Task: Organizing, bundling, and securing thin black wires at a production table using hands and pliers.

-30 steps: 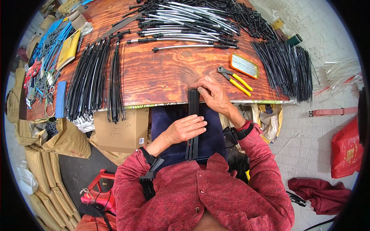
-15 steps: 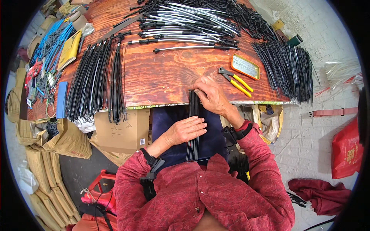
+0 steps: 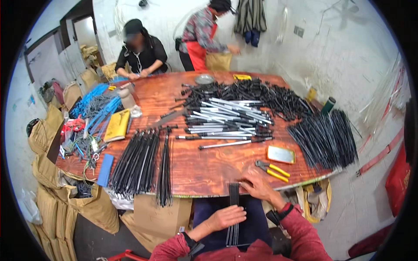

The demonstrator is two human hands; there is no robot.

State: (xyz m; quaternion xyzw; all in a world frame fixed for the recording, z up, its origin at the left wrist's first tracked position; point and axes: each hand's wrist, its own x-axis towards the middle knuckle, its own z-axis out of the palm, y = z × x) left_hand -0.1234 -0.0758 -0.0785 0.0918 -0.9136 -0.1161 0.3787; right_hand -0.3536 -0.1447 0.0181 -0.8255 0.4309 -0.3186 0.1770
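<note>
A flat bundle of thin black rods (image 3: pixel 234 198) lies from the edge of the wooden table (image 3: pixel 204 167) down over my lap. My left hand (image 3: pixel 225 217) rests flat across its lower part. At the table edge my right hand (image 3: pixel 257 185) grips the bundle's upper end. Yellow-handled pliers (image 3: pixel 273 170) lie just past my right hand, beside a small orange-rimmed rectangular case (image 3: pixel 281 154).
Rows of black rods (image 3: pixel 141 163) lie at my left, more black rods (image 3: pixel 324 137) at the right, and silver-and-black pieces (image 3: pixel 226 119) in the middle. Two people (image 3: pixel 141 50) work at the far side. Brown sacks (image 3: pixel 48 174) and a cardboard box (image 3: pixel 161 215) stand left of my lap.
My head has tilted up, so the far side of the table and two people now show. Both hands stay on the rod bundle.
</note>
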